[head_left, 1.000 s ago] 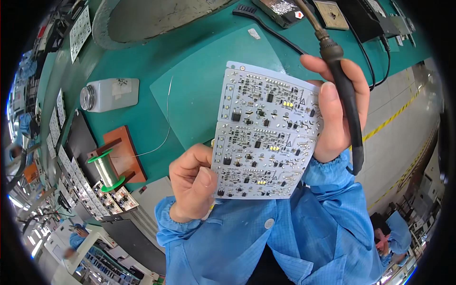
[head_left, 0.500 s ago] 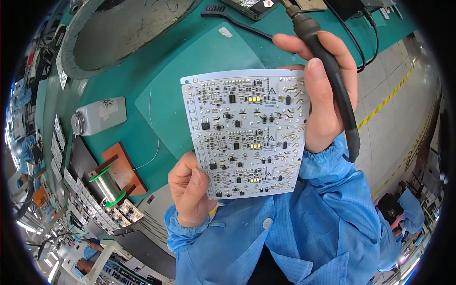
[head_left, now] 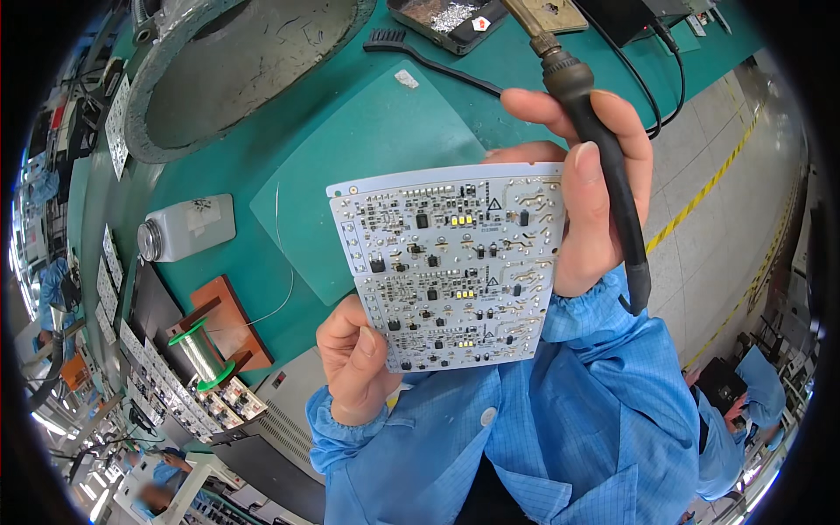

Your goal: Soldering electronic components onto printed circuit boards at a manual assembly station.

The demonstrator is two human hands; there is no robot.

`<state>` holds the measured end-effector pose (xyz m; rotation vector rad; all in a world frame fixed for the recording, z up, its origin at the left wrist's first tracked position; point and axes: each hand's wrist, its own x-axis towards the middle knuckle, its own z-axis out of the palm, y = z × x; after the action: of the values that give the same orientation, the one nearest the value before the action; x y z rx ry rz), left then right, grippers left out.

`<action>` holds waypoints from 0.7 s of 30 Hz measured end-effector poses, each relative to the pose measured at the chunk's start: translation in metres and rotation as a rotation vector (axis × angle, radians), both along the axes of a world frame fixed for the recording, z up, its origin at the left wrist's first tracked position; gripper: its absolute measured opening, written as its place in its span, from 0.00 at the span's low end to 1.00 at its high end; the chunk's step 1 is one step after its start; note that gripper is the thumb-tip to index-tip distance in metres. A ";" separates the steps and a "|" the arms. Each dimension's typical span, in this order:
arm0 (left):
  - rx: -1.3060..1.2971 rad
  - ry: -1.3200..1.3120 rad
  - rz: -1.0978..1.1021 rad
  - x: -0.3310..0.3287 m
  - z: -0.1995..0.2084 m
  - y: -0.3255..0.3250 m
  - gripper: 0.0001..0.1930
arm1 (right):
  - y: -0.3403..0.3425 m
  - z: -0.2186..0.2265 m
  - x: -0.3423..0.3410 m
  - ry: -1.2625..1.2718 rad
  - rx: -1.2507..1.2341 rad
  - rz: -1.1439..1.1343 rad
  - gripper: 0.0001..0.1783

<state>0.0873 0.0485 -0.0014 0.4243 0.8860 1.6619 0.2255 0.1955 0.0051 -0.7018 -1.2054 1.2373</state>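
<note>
A white circuit board panel, made of three repeated sections with small black and yellow parts, is held up in front of my body. My left hand pinches its lower left edge, thumb on the face towards me. At the upper right edge my right hand grips the panel between thumb and fingers. That same hand also carries a black-handled soldering iron, its metal end pointing up and away and its cord end hanging down. Fingers behind the panel are hidden.
A solder wire spool sits on a brown wooden stand at left, beside a whitish bottle. Farther off lie a black brush, a dark tray and a large round duct over the green mat.
The panel has tilted, its top edge now lower in view and its face foreshortened. My right hand and the soldering iron have shifted slightly down with it.
</note>
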 end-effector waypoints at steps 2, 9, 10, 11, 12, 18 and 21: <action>-0.011 0.011 0.020 0.000 -0.001 -0.001 0.10 | 0.000 -0.001 -0.001 0.007 -0.012 -0.005 0.24; -0.026 0.009 0.017 0.000 0.000 -0.003 0.10 | -0.001 -0.001 -0.001 0.021 0.004 -0.003 0.23; -0.025 0.008 0.013 0.000 0.000 -0.002 0.10 | -0.002 -0.001 -0.001 0.008 -0.001 -0.008 0.23; -0.025 0.007 0.009 0.000 0.000 -0.002 0.09 | -0.002 -0.001 -0.001 -0.005 -0.007 -0.012 0.23; -0.026 0.009 0.013 0.000 0.000 -0.002 0.09 | -0.001 -0.001 -0.001 -0.004 -0.008 -0.008 0.23; -0.087 0.036 0.016 0.001 0.003 -0.002 0.08 | 0.000 0.000 -0.002 0.002 -0.028 -0.017 0.23; -0.094 0.065 0.018 0.000 0.002 -0.003 0.08 | -0.001 0.002 -0.004 -0.010 -0.097 -0.051 0.22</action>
<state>0.0875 0.0455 0.0009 0.4087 1.0144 1.6231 0.2220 0.1948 0.0067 -0.8057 -1.1346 1.2575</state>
